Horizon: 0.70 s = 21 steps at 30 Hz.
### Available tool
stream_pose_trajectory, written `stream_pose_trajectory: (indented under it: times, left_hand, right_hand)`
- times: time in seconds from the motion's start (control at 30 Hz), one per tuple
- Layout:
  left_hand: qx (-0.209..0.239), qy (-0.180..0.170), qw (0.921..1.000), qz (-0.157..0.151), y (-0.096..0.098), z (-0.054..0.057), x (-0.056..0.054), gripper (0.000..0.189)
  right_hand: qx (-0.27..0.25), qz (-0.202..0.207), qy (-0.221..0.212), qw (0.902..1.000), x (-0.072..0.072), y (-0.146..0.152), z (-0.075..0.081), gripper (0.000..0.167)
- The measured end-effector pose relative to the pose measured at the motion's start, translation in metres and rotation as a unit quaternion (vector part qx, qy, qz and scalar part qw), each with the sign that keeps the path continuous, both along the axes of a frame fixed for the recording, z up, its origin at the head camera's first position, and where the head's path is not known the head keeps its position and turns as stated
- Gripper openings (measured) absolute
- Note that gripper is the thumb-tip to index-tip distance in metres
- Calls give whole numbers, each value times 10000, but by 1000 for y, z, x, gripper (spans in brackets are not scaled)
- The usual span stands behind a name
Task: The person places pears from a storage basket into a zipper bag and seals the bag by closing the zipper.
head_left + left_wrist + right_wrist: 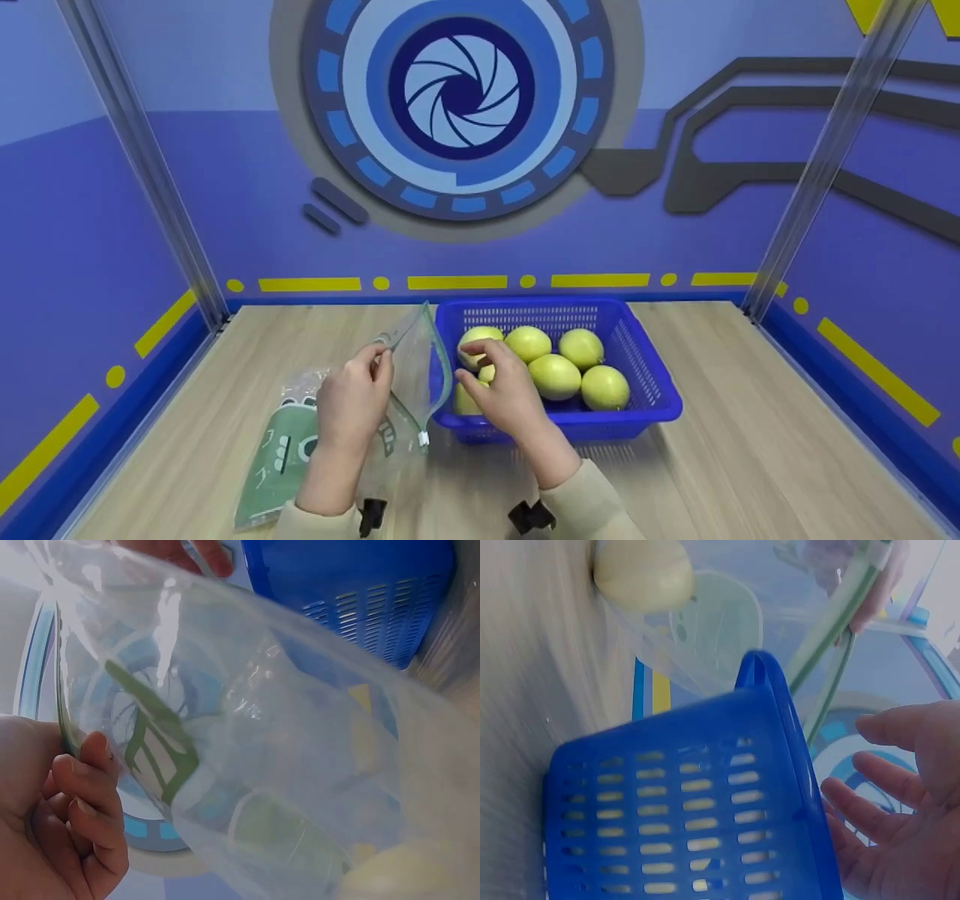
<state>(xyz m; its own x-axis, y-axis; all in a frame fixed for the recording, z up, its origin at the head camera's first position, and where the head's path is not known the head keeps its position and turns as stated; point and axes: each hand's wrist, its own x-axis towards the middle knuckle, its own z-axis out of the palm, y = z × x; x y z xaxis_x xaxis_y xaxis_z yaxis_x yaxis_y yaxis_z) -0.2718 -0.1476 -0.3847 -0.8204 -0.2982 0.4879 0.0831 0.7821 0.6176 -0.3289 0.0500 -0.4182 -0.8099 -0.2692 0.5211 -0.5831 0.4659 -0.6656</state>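
Note:
My left hand [351, 397] pinches the upper edge of a clear zip bag [411, 367], which hangs with its green-rimmed mouth spread toward the basket. A white slider [424, 438] sits at the rim's near end. Low in the bag, a pale yellow-green fruit [645, 574] shows in the right wrist view. Over the left end of the blue basket [652, 414] hovers my right hand [510, 394], thumb and fingers apart, holding nothing. Several round yellow-green fruits [555, 376] lie in the basket, some partly hidden by that hand. The left wrist view shows curled fingers [94, 802] at the bag's edge.
A flat clear packet with a green printed front [277, 457] lies left of the bag, partly behind my left forearm. Blue panels with yellow dashes enclose the wooden table [750, 450] at the back and sides. Metal posts [817, 150] stand at the back corners.

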Motion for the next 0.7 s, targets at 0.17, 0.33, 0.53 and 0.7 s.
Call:
stream_pose_trajectory:
  times: [0.17, 0.33, 0.53, 0.7]
  left_hand:
    - [10, -54, 10000, -27, 1, 1, 1, 20]
    - [121, -179, 9997, -76, 2, 4, 3, 22]
    - [96, -160, 9998, -92, 2, 4, 4, 23]
    - [141, -190, 9996, -119, 2, 4, 3, 23]
  right_hand:
    - [-89, -1, -290, 9995, -6, 4, -3, 27]
    - [-52, 4, -623, 9980, -10, 7, -6, 29]
    - [139, 76, -1029, 9946, -16, 10, -10, 37]
    - [605, -22, -1277, 9900, -19, 12, -11, 43]
